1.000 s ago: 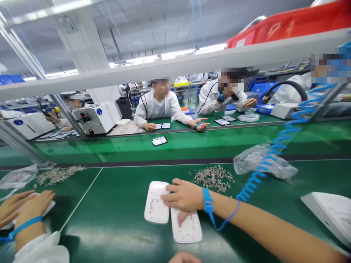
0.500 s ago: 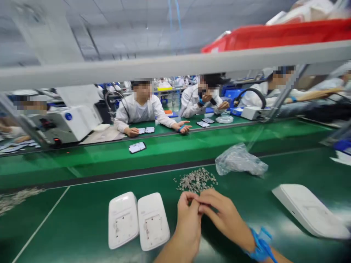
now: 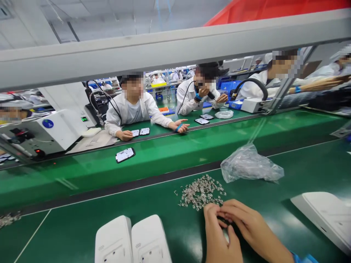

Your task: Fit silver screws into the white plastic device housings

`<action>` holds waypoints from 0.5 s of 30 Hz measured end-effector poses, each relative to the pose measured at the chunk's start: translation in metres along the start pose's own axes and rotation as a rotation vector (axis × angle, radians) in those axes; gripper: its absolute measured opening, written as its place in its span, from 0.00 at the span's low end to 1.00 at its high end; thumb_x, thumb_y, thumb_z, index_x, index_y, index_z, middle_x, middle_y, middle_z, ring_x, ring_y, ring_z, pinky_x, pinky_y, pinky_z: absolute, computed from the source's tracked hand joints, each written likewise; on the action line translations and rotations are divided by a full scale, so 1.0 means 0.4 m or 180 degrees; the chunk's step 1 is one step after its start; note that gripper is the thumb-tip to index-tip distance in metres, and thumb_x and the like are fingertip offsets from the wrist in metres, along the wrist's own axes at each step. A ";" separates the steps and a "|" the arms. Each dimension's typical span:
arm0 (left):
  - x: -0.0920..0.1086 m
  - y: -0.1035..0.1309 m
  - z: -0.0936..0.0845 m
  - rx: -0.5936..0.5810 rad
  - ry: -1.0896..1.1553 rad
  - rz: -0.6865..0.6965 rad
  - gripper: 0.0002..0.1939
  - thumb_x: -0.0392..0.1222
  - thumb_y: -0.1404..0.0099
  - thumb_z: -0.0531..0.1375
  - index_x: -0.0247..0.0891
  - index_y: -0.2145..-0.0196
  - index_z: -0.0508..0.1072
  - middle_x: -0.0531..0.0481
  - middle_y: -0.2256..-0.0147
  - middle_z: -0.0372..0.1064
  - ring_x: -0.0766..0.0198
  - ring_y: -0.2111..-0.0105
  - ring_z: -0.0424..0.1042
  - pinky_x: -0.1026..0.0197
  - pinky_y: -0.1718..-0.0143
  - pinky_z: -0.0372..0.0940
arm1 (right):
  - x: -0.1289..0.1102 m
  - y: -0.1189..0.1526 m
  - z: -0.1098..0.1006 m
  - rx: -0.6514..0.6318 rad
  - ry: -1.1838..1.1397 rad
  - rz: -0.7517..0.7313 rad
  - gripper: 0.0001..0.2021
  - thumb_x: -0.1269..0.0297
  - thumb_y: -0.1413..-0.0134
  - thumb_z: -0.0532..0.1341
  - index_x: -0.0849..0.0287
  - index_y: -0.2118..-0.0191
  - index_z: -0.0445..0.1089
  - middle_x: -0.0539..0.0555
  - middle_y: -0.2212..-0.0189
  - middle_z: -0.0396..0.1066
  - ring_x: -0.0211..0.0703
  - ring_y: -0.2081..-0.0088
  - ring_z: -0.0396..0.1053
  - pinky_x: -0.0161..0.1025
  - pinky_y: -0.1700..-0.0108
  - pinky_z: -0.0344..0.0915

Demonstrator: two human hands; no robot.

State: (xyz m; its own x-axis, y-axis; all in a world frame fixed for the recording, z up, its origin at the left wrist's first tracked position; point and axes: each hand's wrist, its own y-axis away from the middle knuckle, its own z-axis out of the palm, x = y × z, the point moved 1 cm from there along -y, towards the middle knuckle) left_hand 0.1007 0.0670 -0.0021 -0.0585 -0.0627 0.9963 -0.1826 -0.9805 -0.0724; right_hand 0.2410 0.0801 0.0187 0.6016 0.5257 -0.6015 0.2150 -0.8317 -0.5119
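Observation:
My left hand (image 3: pixel 221 233) and my right hand (image 3: pixel 251 227) meet at the fingertips, just in front of a pile of small metal pieces (image 3: pixel 201 191) on the green work surface. The fingers of both are curled in and pressed together; whatever lies between them is too small or too hidden to name. A blue band (image 3: pixel 301 258) circles my right wrist. To the left, two white plastic housings (image 3: pixel 113 237) lie side by side, cut off by the lower edge of the view. Another white housing (image 3: pixel 325 215) rests at the right.
Behind the pile is a crumpled clear plastic bag (image 3: pixel 251 164). A green conveyor belt (image 3: pixel 170 155) runs across beyond, carrying a white-and-black panel (image 3: pixel 125 155). Co-workers in white coats sit on its far side. A grey beam (image 3: pixel 164 47) spans overhead, with a red bin (image 3: pixel 274 12) above it.
The view has shifted, so the housings sit lower. My hands remain together near the pile, and my left thumb has moved apart from the index finger. The panel appears farther left.

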 end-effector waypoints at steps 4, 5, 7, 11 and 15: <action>-0.012 0.012 0.011 -0.0111 -0.0323 0.0153 0.27 0.27 0.39 0.53 0.40 0.42 0.63 0.40 0.41 0.58 0.58 0.50 0.66 0.55 0.48 0.65 | 0.010 0.009 0.001 0.0029 0.0173 0.0046 0.15 0.71 0.33 0.52 0.50 0.54 0.75 0.52 0.59 0.76 0.40 0.59 0.76 0.31 0.58 0.75; -0.012 0.014 0.012 -0.0131 -0.0393 0.0176 0.28 0.26 0.40 0.52 0.40 0.42 0.62 0.41 0.41 0.58 0.57 0.49 0.65 0.54 0.48 0.65 | 0.011 0.012 0.001 0.0096 0.0252 0.0055 0.14 0.70 0.33 0.53 0.50 0.53 0.74 0.52 0.58 0.76 0.41 0.58 0.77 0.31 0.58 0.75; -0.010 0.017 0.013 -0.0200 -0.0545 0.0229 0.29 0.24 0.42 0.52 0.40 0.43 0.62 0.41 0.43 0.59 0.57 0.50 0.65 0.54 0.49 0.65 | 0.011 0.015 0.000 0.0245 0.0393 0.0066 0.13 0.69 0.32 0.54 0.50 0.50 0.72 0.52 0.57 0.76 0.41 0.59 0.77 0.31 0.59 0.75; -0.015 0.021 0.017 -0.0343 -0.0945 0.0386 0.25 0.22 0.47 0.54 0.39 0.53 0.64 0.44 0.54 0.63 0.57 0.55 0.65 0.53 0.52 0.66 | -0.004 0.011 -0.002 0.0374 0.0588 0.0117 0.11 0.68 0.31 0.53 0.50 0.52 0.71 0.52 0.58 0.75 0.41 0.60 0.76 0.31 0.61 0.75; -0.033 0.026 0.017 -0.0592 -0.1399 0.0488 0.21 0.25 0.47 0.57 0.40 0.56 0.64 0.45 0.55 0.64 0.56 0.54 0.65 0.51 0.52 0.65 | 0.012 0.040 -0.032 0.0600 0.1023 0.0202 0.09 0.65 0.30 0.51 0.50 0.56 0.69 0.52 0.61 0.73 0.42 0.63 0.76 0.35 0.64 0.75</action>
State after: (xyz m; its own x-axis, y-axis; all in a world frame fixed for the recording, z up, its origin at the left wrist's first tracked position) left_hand 0.1061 0.0566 -0.0159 0.3132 -0.3153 0.8958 -0.3786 -0.9065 -0.1867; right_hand 0.2569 0.0671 0.0156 0.8263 0.3664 -0.4278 0.0422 -0.7977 -0.6016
